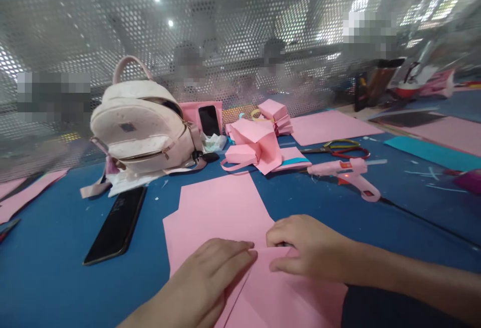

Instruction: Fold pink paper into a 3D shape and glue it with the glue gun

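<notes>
A pink paper sheet (221, 212) lies on the blue table (48, 273) in front of me, partly folded. My left hand (214, 268) rests flat on its near part, fingers stretched out and pressing the fold. My right hand (300, 245) sits just to the right, fingers curled and pinching the paper's folded edge. The fingertips of both hands nearly meet at the crease.
A black phone (116, 225) lies left of the paper. Behind it stands a pale pink backpack (141, 127). Folded pink paper bags (255, 147), scissors (341, 148) and a pink glue gun (347, 172) lie behind and right. More pink sheets (330, 126) lie farther back.
</notes>
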A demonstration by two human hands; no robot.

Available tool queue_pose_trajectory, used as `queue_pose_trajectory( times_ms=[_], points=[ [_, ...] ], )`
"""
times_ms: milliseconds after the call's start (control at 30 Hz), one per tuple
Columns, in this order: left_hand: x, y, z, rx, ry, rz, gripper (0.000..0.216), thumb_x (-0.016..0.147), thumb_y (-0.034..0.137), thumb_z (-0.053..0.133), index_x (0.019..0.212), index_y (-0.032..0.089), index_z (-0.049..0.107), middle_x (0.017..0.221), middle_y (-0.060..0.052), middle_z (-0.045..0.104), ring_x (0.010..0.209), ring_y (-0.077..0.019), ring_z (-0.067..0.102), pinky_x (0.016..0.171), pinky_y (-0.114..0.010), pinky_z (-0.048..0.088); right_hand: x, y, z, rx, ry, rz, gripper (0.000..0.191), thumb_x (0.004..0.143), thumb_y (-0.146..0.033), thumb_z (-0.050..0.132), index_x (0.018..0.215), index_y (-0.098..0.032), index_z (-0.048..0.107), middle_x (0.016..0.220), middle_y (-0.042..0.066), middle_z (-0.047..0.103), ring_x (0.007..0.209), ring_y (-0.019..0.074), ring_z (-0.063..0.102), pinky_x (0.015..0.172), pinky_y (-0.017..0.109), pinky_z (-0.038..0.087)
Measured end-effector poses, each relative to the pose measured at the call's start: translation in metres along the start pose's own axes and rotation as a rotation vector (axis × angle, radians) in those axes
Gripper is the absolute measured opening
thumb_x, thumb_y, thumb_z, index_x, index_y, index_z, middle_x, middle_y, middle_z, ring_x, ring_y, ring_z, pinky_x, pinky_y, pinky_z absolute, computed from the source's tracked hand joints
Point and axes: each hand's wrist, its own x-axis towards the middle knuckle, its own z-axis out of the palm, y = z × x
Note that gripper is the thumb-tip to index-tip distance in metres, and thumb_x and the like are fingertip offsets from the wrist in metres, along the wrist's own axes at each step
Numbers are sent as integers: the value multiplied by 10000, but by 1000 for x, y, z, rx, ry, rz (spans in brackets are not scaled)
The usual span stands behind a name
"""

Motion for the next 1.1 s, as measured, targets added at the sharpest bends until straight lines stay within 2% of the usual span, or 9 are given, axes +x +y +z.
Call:
queue_pose_trajectory(
  times_ms=[100, 233, 367, 433, 500, 567, 667, 933, 1100],
  points=[
    [-1, 3, -2, -324, 127, -245, 504, 1008, 137, 356, 1485, 296, 389, 1426, -58, 570, 1264, -180, 561, 1073, -320, 460, 3, 1, -2, 104, 3, 43, 336, 874, -378, 677, 680, -194, 475, 639, -66, 491, 637, 120, 446, 613, 265, 259],
    [0, 2, -6, -724, 196, -584, 375, 1023, 400, 478, 1372, 289, 559, 1143, -44, 711, 1023, -181, 665, 935, -288, 522, 6, 2, -2, 333, 71, 19, 236, 888, -353, 617, 728, -194, 546, 703, -52, 560, 680, 126, 493, 635, 249, 310],
    [4, -1, -16, -934, 277, -657, 441, 908, 605, 611, 1132, 247, 735, 1093, -45, 734, 1072, -209, 656, 988, -293, 490, 10, 4, -5, 429, 277, 52, 258, 888, -348, 550, 695, -196, 472, 707, -38, 486, 680, 136, 448, 627, 251, 312],
    [6, -2, -20, -1038, 302, -716, 449, 874, 625, 646, 1004, 212, 765, 930, -45, 749, 920, -199, 689, 910, -298, 529, 11, 6, -8, 426, 392, 72, 296, 897, -383, 528, 691, -208, 409, 704, -45, 411, 649, 131, 387, 601, 254, 291],
    [8, -1, -22, -1162, 303, -783, 431, 837, 590, 711, 975, 185, 763, 798, -39, 732, 777, -191, 692, 826, -310, 554, 11, 9, -10, 433, 448, 78, 308, 914, -415, 512, 710, -213, 399, 716, -49, 379, 637, 127, 356, 593, 256, 284],
    [8, 0, -21, -1244, 284, -790, 454, 785, 553, 779, 1020, 165, 756, 784, -48, 733, 739, -206, 696, 803, -337, 561, 10, 10, -11, 439, 463, 88, 302, 922, -425, 500, 727, -211, 412, 728, -48, 375, 638, 127, 351, 594, 257, 285],
    [8, -2, -20, -1214, 239, -763, 501, 746, 547, 812, 1045, 149, 753, 814, -65, 747, 754, -231, 709, 810, -364, 564, 10, 10, -9, 440, 448, 94, 278, 897, -412, 515, 733, -207, 422, 739, -44, 387, 658, 130, 370, 607, 259, 293],
    [2, -9, -23, -1021, 162, -777, 444, 805, 541, 748, 1016, 151, 752, 833, -67, 753, 787, -250, 714, 783, -363, 562, 15, 18, -5, 467, 330, 98, 363, 858, -471, 552, 666, -204, 399, 693, -43, 357, 658, 135, 376, 604, 264, 279],
    [3, -9, -24, -1047, 159, -742, 364, 828, 465, 737, 1021, 156, 748, 866, -68, 754, 770, -235, 709, 793, -369, 554, 15, 17, -3, 434, 320, 81, 336, 877, -470, 531, 703, -196, 441, 732, -29, 406, 717, 157, 430, 656, 274, 322]
  ],
)
